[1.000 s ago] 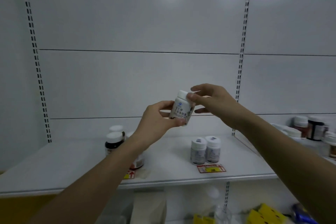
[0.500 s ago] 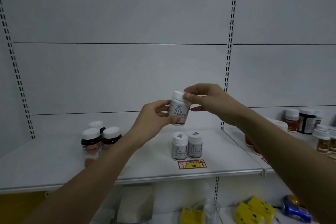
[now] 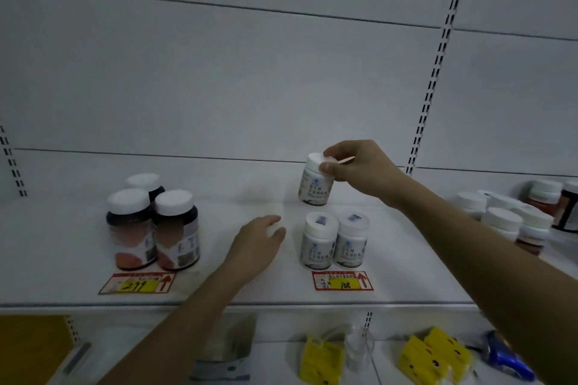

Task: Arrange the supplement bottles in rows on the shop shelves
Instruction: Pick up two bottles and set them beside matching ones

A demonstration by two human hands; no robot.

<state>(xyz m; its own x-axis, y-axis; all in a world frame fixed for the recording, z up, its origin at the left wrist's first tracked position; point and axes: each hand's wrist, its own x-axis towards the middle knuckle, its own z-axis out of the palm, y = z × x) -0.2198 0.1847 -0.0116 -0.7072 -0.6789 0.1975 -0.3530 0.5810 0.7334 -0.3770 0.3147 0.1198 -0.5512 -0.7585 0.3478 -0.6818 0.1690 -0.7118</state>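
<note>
Dark bottles (image 3: pixel 153 228): three, clustered left on the shelf (image 3: pixel 250 291).
Left hand (image 3: pixel 258 244): relaxed, holding nothing.
White bottle (image 3: pixel 315 184): held above the shelved white pair (image 3: pixel 334 242); likely light, rigid, smooth.
Right hand (image 3: pixel 359 169): pinching its cap; the ribbed cap looks like the surest hold.

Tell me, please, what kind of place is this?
Most likely a shop aisle, perhaps a pharmacy: white shelf on slotted uprights, price tags at its front edge, and supplement bottles standing in small groups.

A shop: white slotted-upright shelf (image 3: pixel 281 297) carrying supplement bottles (image 3: pixel 334 241), with price tags (image 3: pixel 343 281) just before them.
</note>
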